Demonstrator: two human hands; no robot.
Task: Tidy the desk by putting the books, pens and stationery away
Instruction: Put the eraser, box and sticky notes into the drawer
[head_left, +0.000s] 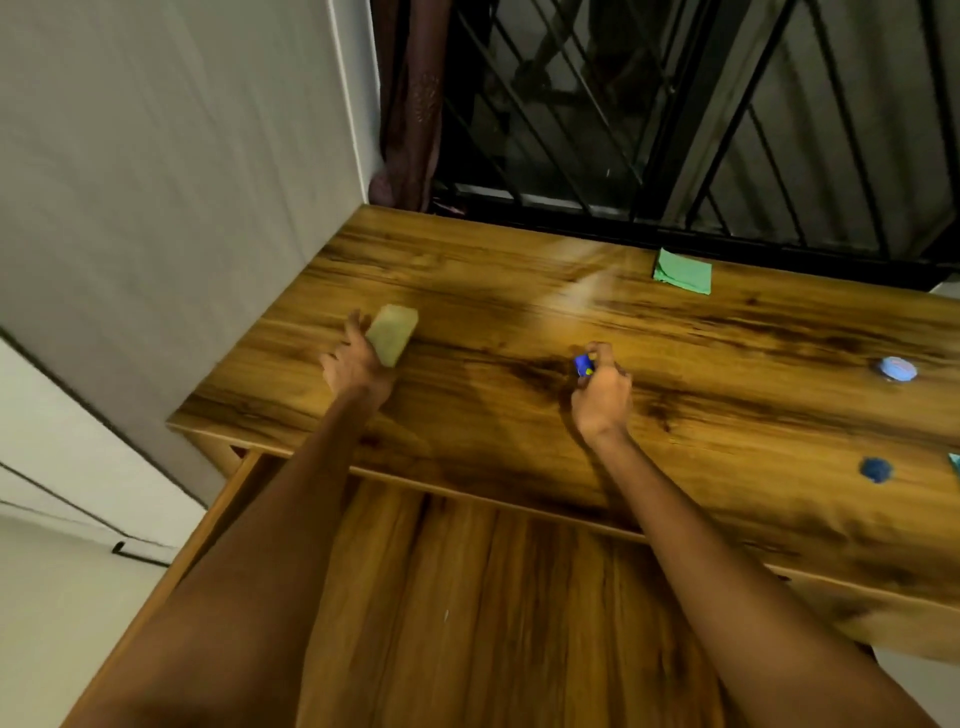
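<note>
Open wooden drawer (493, 597) under the wooden desk (675, 415), ready for items. Left hand (356, 364) holds a pale rectangular block (393, 332); right hand (602, 395) pinches a small blue-yellow object (584, 365), both apparently drawer-bound.

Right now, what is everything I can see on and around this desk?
desk: one, brown wood grain, fills the middle of the view
drawer: one, same wood, pulled open below the desk's near edge
pale block: one, yellowish, blurred, on the desk's left part under the left hand's fingers
small blue item: one, blue with a yellow mark, held in the right hand
green cloth or paper: one, far edge of the desk
light blue round thing: one, right side
dark blue lump: one, near right edge
curtain: one, dark brownish, behind the far left corner
window grille: one, black, behind the desk
left hand: one, touching the block
right hand: one, mid-desk
</note>
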